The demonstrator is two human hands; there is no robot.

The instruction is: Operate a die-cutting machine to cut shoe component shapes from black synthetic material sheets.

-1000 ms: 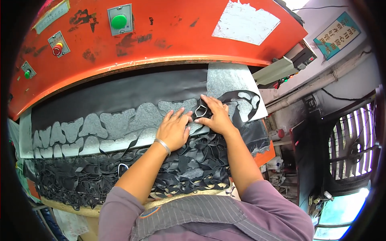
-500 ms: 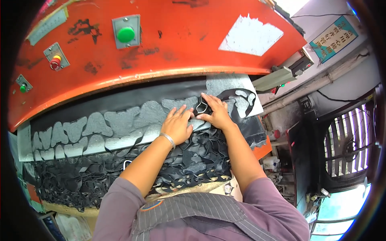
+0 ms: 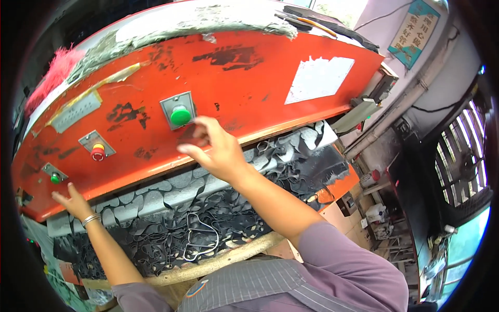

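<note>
**Lead:** State the position of the hands.

**Witness:** Both are at the front of the orange machine [image 3: 273,78]. The left hand [image 3: 76,203] is spread and holds nothing; its fingertips are just below the small green button [image 3: 55,178] at the far left. The right hand [image 3: 221,151] is also unloaded, fingers loosely curled and thumb standing apart, just beside the large green button [image 3: 180,116].

**Lead:** Contact with either button?

**Witness:** I see none on the button faces. Whether the right fingertips brush the plate around the large one, I cannot tell.

**Lead:** Which step would you record?

**Witness:** In my judgement, the reach to the controls: one hand to each green button, neither visibly pressed. The red button [image 3: 97,152] with its yellow collar sits between them, with no hand on it.

**Lead:** And below the machine's lower edge?

**Witness:** A pale board [image 3: 213,183], partly hidden beneath that edge. Black scraps [image 3: 150,244] are heaped along its front, and a bent metal frame [image 3: 218,239] lies on the heap, well apart from both hands.

**Lead:** What does the next move call for?

**Witness:** As I judge it, a short rise of the left fingers and a small leftward shift of the right hand, to meet each button squarely. Both hands should stay out of the gap over the board. The risk I would note is a sleeve or finger straying toward the red button.
</note>
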